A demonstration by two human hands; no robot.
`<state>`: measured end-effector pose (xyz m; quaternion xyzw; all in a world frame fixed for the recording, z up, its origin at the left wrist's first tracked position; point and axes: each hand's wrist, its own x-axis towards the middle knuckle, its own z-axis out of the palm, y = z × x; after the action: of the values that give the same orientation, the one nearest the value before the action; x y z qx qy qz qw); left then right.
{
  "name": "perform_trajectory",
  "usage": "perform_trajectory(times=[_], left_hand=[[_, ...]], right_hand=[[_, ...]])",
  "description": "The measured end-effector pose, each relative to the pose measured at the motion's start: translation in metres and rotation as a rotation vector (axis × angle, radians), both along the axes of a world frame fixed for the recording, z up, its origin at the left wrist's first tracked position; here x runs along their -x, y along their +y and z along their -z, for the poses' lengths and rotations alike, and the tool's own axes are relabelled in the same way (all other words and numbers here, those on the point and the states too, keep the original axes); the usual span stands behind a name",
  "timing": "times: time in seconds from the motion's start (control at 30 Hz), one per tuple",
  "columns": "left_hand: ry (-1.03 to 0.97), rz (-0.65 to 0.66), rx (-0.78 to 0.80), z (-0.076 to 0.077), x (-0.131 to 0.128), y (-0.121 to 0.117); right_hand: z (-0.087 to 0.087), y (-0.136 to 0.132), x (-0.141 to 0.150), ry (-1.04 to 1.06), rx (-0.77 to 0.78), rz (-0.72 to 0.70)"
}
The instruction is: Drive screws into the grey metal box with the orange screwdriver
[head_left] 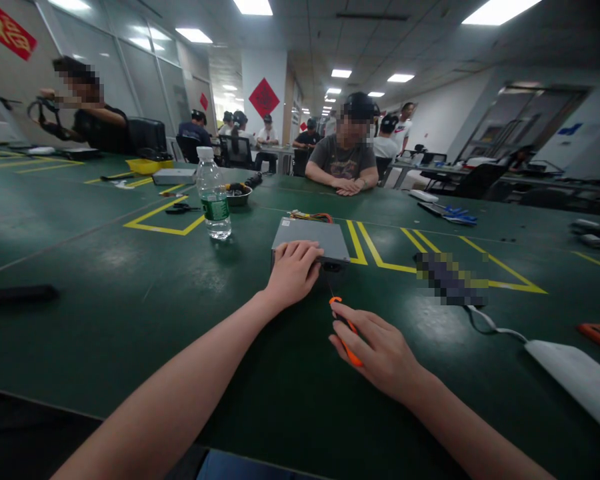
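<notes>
A grey metal computer power supply [313,233] lies on the green table, with a bundle of coloured cables [313,217] at its far side. My left hand [295,270] rests on its top and near edge, fingers laid over the casing. In my right hand [380,343] is a screwdriver [351,347] with an orange and black handle, gripped between thumb and fingers. Its thin shaft points up toward the near face of the power supply, close to the socket there. Whether the tip touches a screw cannot be made out.
A water bottle [214,200] stands left of the power supply, before a metal bowl [239,195]. Yellow tape [380,257] marks the green table [180,333]. Rightward lie a blurred-out dark device [447,277] and a white cabled box [575,380]. A person [343,153] sits opposite.
</notes>
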<state>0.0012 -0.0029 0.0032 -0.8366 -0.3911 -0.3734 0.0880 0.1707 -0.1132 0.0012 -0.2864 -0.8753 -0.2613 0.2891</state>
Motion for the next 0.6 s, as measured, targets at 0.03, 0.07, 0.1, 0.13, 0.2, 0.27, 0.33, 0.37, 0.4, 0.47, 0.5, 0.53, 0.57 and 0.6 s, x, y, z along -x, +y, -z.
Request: perform_trajectory(times=[0.03,0.07,0.1,0.13,0.2,0.27,0.33,0.37,0.4,0.47,0.5,0.53,0.57,0.6], left_hand=[[0.000,0.000,0.000,-0.0001,0.0000,0.0000],[0.000,0.001,-0.001,-0.0003,0.0000,-0.0001],[-0.001,0.000,-0.001,-0.0004,0.0000,-0.0001],[-0.001,0.000,0.000,-0.0004,0.0000,-0.0001],[-0.003,-0.001,0.000,-0.0004,0.0000,0.0000],[-0.005,-0.001,-0.001,-0.0003,-0.0001,0.0000],[-0.003,0.001,0.002,0.0000,-0.0002,0.0001],[-0.002,0.002,0.004,0.0001,-0.0002,0.0001],[0.000,0.002,0.006,0.0002,-0.0003,0.0002],[0.004,0.004,0.007,0.0003,-0.0003,0.0005],[0.004,0.004,0.006,0.0003,-0.0002,0.0006],[0.004,0.005,0.004,0.0003,-0.0001,0.0007],[0.005,0.007,0.002,0.0002,0.0000,0.0007],[0.005,0.007,0.000,0.0001,0.0001,0.0008]], right_hand=[[0.0003,-0.0006,0.0009,-0.002,0.010,0.008],[0.0007,-0.0013,0.0019,-0.006,0.022,0.015],[0.0009,-0.0022,0.0029,-0.010,0.038,0.019],[0.0009,-0.0032,0.0039,-0.015,0.061,0.022],[0.0003,-0.0052,0.0057,-0.025,0.115,0.014],[-0.0011,-0.0066,0.0068,-0.043,0.152,0.003],[-0.0029,-0.0072,0.0071,-0.064,0.123,-0.015],[-0.0036,-0.0073,0.0069,-0.071,0.087,-0.023],[-0.0042,-0.0073,0.0066,-0.072,0.048,-0.031],[-0.0049,-0.0074,0.0055,-0.048,-0.006,-0.039],[-0.0050,-0.0075,0.0050,-0.029,-0.014,-0.041],[-0.0051,-0.0078,0.0045,-0.011,-0.009,-0.043],[-0.0053,-0.0082,0.0043,0.004,0.006,-0.046],[-0.0056,-0.0087,0.0044,0.013,0.028,-0.050]])
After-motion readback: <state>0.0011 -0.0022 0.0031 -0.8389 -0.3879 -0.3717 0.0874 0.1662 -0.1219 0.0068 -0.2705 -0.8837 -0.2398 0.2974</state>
